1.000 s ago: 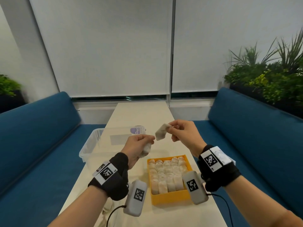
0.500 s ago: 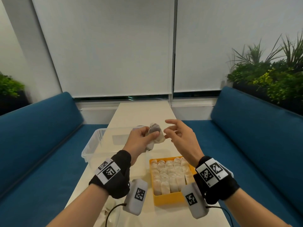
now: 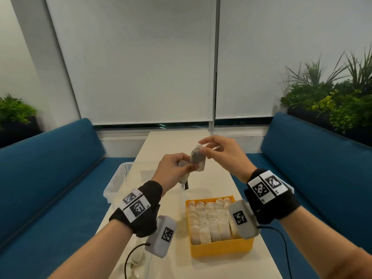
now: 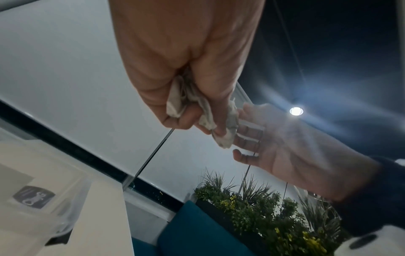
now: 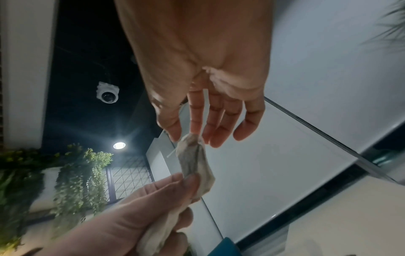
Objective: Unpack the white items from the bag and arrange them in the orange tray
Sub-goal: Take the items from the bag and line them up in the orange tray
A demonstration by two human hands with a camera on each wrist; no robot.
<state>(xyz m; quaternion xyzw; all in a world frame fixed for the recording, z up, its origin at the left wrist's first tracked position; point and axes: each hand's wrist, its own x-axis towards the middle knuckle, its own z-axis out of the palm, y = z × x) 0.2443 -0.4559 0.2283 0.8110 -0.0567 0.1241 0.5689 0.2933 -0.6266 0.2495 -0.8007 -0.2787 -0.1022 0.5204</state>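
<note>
Above the table my left hand (image 3: 186,165) grips a bunch of white sachets (image 3: 183,176) in its curled fingers, and its thumb pins one more sachet (image 3: 198,160) upright. My right hand (image 3: 202,146) pinches the top corner of that sachet (image 5: 194,161) between thumb and forefinger, with the other fingers straight. The wrist views show the same: my left hand (image 4: 192,121) clutches crumpled sachets (image 4: 180,100), and my right hand (image 5: 184,135) meets the sachet's tip. The orange tray (image 3: 221,249) lies below the right wrist, with rows of white sachets (image 3: 210,220) in it.
A clear plastic box (image 3: 117,178) stands on the cream table (image 3: 171,141) to the left of the hands. A thin plastic bag (image 3: 136,264) with white items lies at the table's near edge. Blue benches (image 3: 50,168) run along both sides.
A second ago my right hand held a sachet apart from the left. It passed it to the left hand and opened; now its thumb and forefinger pinch the sachet's top.
</note>
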